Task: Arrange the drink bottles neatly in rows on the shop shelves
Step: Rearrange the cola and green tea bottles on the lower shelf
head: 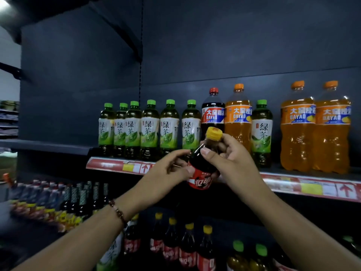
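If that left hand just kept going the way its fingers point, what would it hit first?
The left hand points right and slightly up, and already touches the cola bottle that the right hand grips by the neck. So the bottle comes first; beyond it, probably the right hand's thumb, though depth is unclear.

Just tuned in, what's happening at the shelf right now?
A person is holding a cola bottle with a yellow cap in both hands, in front of the upper shelf. The right hand pinches it near the neck and the left hand grips its body at the red label. On the shelf behind stand a row of green tea bottles, one dark Dayao bottle, orange Dayao bottles, and a lone green tea bottle among them. More yellow-capped colas stand on the shelf below.
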